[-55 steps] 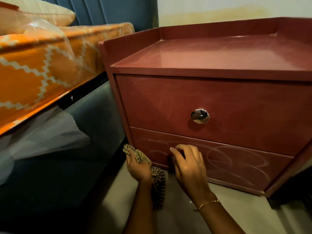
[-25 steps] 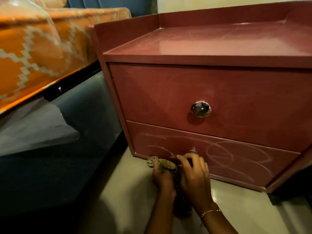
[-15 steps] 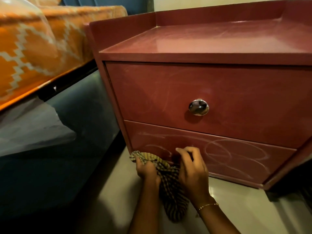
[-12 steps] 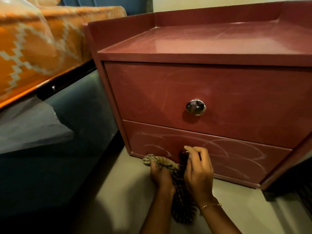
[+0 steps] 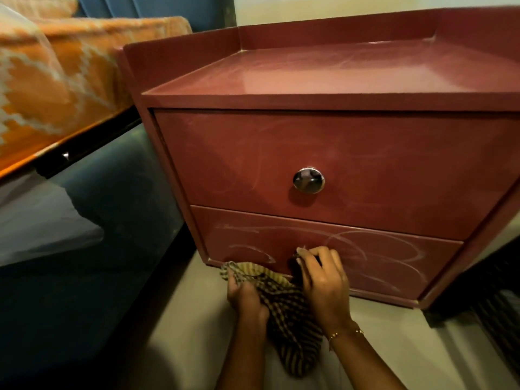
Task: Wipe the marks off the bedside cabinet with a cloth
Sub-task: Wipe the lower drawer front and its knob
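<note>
A dark red bedside cabinet [image 5: 337, 153] with two drawers fills the view. White chalky loops and streaks [image 5: 374, 249] cover its lower drawer front; fainter marks show on the upper drawer and the top. My left hand [image 5: 246, 298] grips a striped brown-and-cream cloth [image 5: 284, 308] low at the cabinet's bottom left edge. My right hand [image 5: 323, 280] also holds the cloth, with its fingertips curled against the lower drawer front. The cloth's tail hangs down between my wrists.
A round metal knob [image 5: 308, 180] sits on the upper drawer. A bed with an orange patterned cover [image 5: 56, 80] and a dark blue base [image 5: 92, 209] stands close on the left. Pale floor [image 5: 191, 319] lies under my arms. Something dark [image 5: 486, 319] sits at the right.
Both hands came together on the cloth at the foot of the lower drawer. The cloth was bunched and shifted between them, and the view moved closer and slightly left.
</note>
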